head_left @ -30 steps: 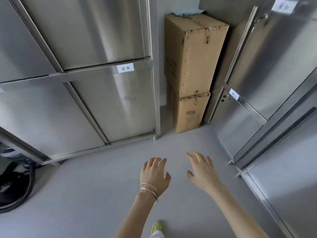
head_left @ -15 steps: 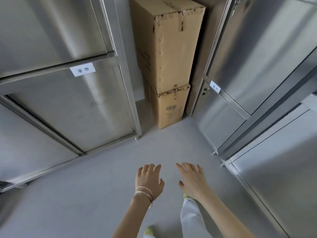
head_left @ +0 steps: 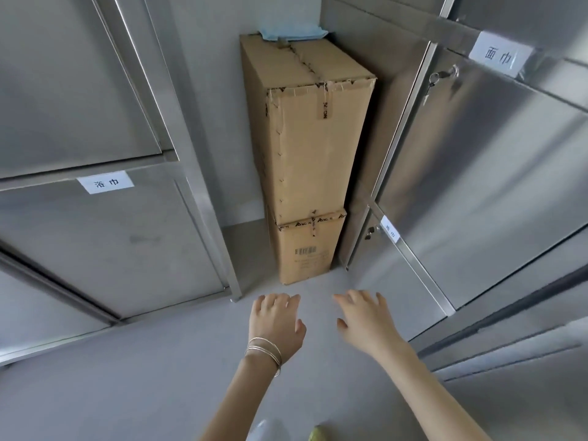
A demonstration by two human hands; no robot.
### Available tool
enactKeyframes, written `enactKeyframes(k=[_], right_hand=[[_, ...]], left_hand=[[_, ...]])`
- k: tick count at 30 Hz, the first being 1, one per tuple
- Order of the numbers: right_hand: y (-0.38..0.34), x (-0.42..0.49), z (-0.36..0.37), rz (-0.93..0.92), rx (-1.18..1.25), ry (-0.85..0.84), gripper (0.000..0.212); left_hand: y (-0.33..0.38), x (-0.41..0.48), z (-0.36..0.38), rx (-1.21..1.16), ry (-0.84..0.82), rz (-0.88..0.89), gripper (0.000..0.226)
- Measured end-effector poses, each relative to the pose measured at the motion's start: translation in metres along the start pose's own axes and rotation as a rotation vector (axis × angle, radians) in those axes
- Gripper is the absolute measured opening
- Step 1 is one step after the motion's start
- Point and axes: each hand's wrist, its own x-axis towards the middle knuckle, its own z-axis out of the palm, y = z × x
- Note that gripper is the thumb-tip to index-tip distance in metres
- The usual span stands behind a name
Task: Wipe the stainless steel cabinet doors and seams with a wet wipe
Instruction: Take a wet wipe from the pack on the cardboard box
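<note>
As both arms stretch out over the grey floor (head_left: 127, 386) at 6 o'clock, the left hand (head_left: 275, 323) and the right hand (head_left: 366, 319) hang side by side, a little apart. Both are palm down with fingers spread and relaxed, holding nothing and touching nothing. Thin metal bangles (head_left: 264, 351) circle the left wrist. At the very bottom edge a yellow-green shoe tip (head_left: 318, 434) shows, blurred.

At 9 o'clock stands the left stainless steel cabinet. Its lower door (head_left: 111, 249) is closed and carries a dull smudge (head_left: 141, 239). A white paper label (head_left: 106, 183) sits on the rail above it, below the upper door (head_left: 73, 90).

At 3 o'clock stands the right stainless steel cabinet. Its lower right door (head_left: 397, 281) has a small lock (head_left: 370, 232) at its top corner, beside a narrow label (head_left: 390, 229). Above it is the upper right door (head_left: 493, 170), with keys (head_left: 444, 76) hanging from its lock and a larger label (head_left: 499, 55) at 1 o'clock.

At 12 o'clock, between the two cabinets and against the wall, two cardboard boxes are stacked. The lower box (head_left: 307, 249) bears a barcode, and the tall upper box (head_left: 315, 138) rests on it. Farthest off, a flat light blue thing (head_left: 292, 31) lies on the upper box; I cannot tell whether it is a sheet or a pack.
</note>
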Motion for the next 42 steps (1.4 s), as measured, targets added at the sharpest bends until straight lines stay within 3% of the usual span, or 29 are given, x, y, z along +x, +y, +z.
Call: enactKeyframes(k=[14,23,31,35,38,42], right_hand=[[0.01,0.167,-0.073,-0.002,0.056,0.178,0.052],[0.006,0.28,-0.193,-0.005,-0.003,0.415,0.048],[0.025,0.361,-0.27,-0.047,0.011,0.544,0.046],[0.041,0.407,-0.304,-0.091,0.047,0.681,0.042],[0.057,0.448,-0.327,-0.144,-0.003,0.666,0.046],[0.075,0.501,-0.351,-0.2,-0.028,0.649,0.046]], left_hand=[[-0.045,0.179,-0.067,0.035,0.108,0.076,0.044],[-0.081,0.309,-0.178,0.022,0.371,0.169,0.04],[-0.081,0.4,-0.236,-0.011,0.667,0.195,0.039],[-0.079,0.457,-0.255,-0.059,0.656,0.15,0.04],[-0.077,0.501,-0.269,-0.001,0.579,0.079,0.048],[-0.076,0.555,-0.28,0.032,0.615,0.011,0.05]])
